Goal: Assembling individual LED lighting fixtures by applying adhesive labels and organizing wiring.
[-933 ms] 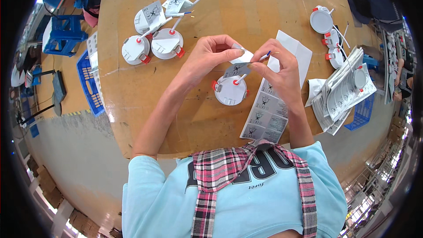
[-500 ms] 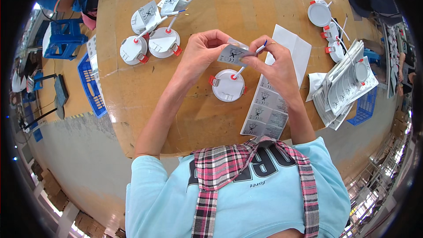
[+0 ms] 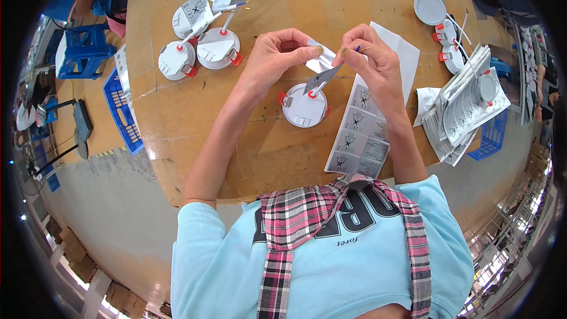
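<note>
Left hand (image 3: 273,62) fingers pinch the folded paper label (image 3: 319,66) | right hand (image 3: 371,62) fingers pinch the lamp's wire end (image 3: 356,49) beside it | round white downlight (image 3: 305,107) sits on table (image 3: 260,147) just below the fingers | label sheet (image 3: 358,136) under right wrist

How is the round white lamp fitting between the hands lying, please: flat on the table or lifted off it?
Flat: the round white lamp fitting rests on the wooden table, below both hands.

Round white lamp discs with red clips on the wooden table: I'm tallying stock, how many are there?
About 8 round white lamp discs: three at upper left, one by the left hand, three at upper right, one on the paper stack; cut-off ones at top edge may add more.
</note>
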The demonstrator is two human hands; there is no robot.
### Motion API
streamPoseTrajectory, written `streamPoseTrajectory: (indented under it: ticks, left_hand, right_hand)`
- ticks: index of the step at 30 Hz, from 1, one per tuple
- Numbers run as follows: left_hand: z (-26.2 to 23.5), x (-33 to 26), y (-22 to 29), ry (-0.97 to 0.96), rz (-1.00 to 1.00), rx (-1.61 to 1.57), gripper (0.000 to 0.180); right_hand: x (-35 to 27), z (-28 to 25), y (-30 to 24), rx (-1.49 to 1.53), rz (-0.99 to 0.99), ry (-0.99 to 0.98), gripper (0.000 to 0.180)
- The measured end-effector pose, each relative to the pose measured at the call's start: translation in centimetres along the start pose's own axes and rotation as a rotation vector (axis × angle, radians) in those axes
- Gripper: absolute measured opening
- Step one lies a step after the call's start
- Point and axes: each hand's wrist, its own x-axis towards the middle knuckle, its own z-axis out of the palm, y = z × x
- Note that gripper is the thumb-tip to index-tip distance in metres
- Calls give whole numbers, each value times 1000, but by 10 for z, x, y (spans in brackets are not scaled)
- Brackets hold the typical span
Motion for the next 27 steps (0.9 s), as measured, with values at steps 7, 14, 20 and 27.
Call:
streamPoseTrajectory:
  ticks: [7,14,20,27]
  left_hand:
    - [4,17,1,-41,42,149,15]
    - [10,28,1,-104,103,218,17]
    - [13,26,5,-148,-2,180,18]
    - [14,32,0,-252,47,158,17]
  right_hand:
    - [3,-5,-4,-202,-150,-69,18]
    - [3,-13,-7,-278,-156,-112,16]
    - [7,-19,-9,-297,-214,-191,21]
    - [8,-17,1,-328,-215,-247,23]
